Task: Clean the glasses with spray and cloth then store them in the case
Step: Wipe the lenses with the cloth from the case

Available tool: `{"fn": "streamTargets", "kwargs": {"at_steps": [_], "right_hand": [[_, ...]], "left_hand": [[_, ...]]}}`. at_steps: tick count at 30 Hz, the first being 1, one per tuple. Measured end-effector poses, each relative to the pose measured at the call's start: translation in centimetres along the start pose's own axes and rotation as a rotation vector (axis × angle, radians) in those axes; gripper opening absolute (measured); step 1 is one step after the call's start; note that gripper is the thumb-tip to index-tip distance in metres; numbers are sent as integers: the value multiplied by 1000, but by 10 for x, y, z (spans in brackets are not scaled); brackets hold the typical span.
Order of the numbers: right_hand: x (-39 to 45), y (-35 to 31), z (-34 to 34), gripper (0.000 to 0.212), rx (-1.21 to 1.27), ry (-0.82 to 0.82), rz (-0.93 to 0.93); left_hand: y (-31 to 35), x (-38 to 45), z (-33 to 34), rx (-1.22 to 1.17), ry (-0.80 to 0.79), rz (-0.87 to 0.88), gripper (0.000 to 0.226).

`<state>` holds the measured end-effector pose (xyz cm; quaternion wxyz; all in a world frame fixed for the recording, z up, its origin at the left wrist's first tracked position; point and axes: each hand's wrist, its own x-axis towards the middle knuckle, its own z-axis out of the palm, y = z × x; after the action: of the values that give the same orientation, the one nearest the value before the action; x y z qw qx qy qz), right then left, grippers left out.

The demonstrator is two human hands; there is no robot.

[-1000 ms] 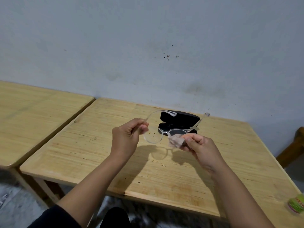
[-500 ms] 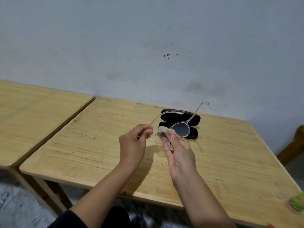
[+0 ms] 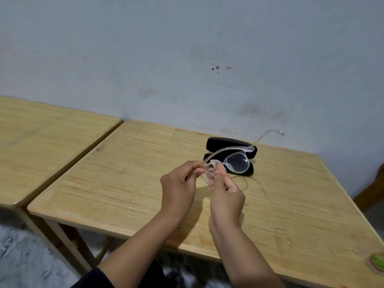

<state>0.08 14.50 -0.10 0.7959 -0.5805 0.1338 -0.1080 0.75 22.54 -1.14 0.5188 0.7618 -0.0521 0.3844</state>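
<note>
Two hands meet above the wooden table [image 3: 145, 183], just in front of the black case [image 3: 230, 146], and both are busy with the glasses [image 3: 236, 162]. The left hand [image 3: 178, 188] has its thumb and fingers curled in a pinch on the clear frame at its left end, right where the temple arm comes off. The right hand [image 3: 226, 196] pinches a small pale cloth [image 3: 211, 168] between thumb and fingertips, and that cloth is wrapped over the lens on the left-hand side of the frame, so that lens is hidden. The other lens is bare and shows clearly, sitting in front of the case as the camera sees it.

The glasses are held up off the table, both temple arms unfolded and pointing away toward the wall [image 3: 187, 59]; one arm runs across the case, the other reaches up past the case's right end, its tip against the wall.

The case lies open near the table's far edge, lid tilted back, beyond the hands and not touching them. Shadows of the hands and of the frame fall on the wood in front of the case.

Left of the case's table stands a second wooden table [image 3: 41, 142], just beside it. Well to the right of the case, at the near corner, sits a green round object [image 3: 377, 265], cut off by the edge of the view.
</note>
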Motion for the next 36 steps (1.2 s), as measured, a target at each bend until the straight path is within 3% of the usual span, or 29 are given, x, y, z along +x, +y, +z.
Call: {"fn": "streamTargets", "kwargs": {"at_steps": [9, 17, 21, 26, 29, 33, 36], "right_hand": [[-4, -9, -4, 19, -56, -154, 73], [5, -16, -12, 16, -306, -347, 65], [8, -24, -14, 26, -404, -407, 21], [8, -28, -19, 33, -478, -294, -84], [5, -22, -20, 25, -483, -149, -169], [-4, -12, -13, 20, -398, -11, -223], [-5, -10, -6, 22, -183, 52, -161]], "left_hand": [[-8, 3, -1, -32, -36, 30, 23], [-11, 9, -9, -66, -33, -20, 21], [-11, 10, -14, -64, -35, -50, 20], [-8, 10, -14, -34, 7, -41, 15], [-8, 8, -13, -19, 3, -33, 14], [-3, 1, -8, -8, -23, -2, 12], [4, -5, -2, -35, -53, 17, 13]]}}
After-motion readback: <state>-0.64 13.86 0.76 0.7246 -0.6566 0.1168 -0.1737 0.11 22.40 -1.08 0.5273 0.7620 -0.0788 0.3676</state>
